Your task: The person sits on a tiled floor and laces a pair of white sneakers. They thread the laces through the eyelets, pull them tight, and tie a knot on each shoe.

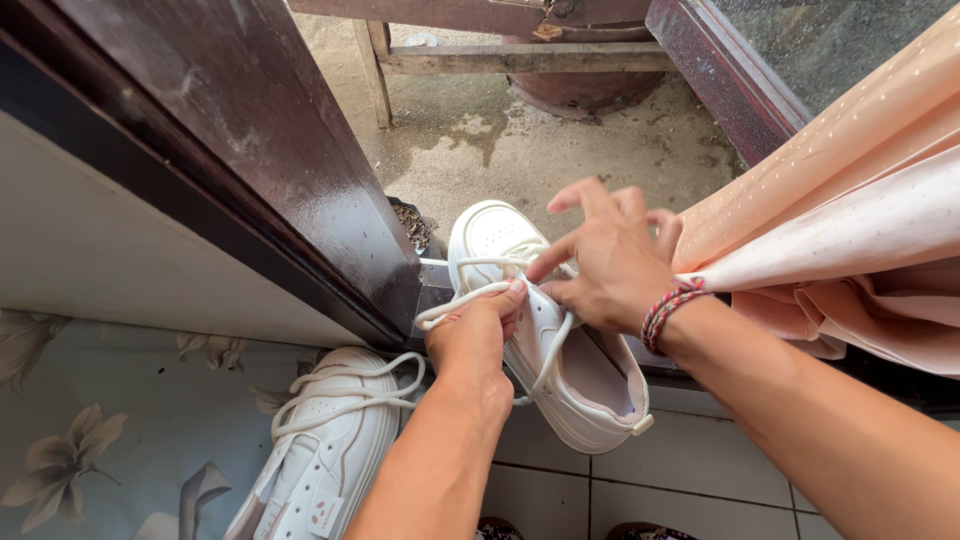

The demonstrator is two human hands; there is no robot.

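Over the doorstep, a white sneaker [540, 340] is held up. Its lace [462, 300] is pinched by the left hand [475, 335], while another strand is hooked by the right hand [610, 265], fingers loosely spread.

Smooth white leather-like sneaker [545, 340] with woven cloth laces [470, 298], glossy dark varnished wooden door frame [270, 130], rough concrete ground [520, 150], matt peach cloth curtain [850, 200], glossy floor tiles [690, 470].

dark door frame [300, 170] close left, peach curtain [850, 220] crowding right, open concrete floor [520, 150] ahead

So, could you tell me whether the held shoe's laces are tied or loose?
Loose: the white lace runs slack from the shoe, pinched by the left hand.
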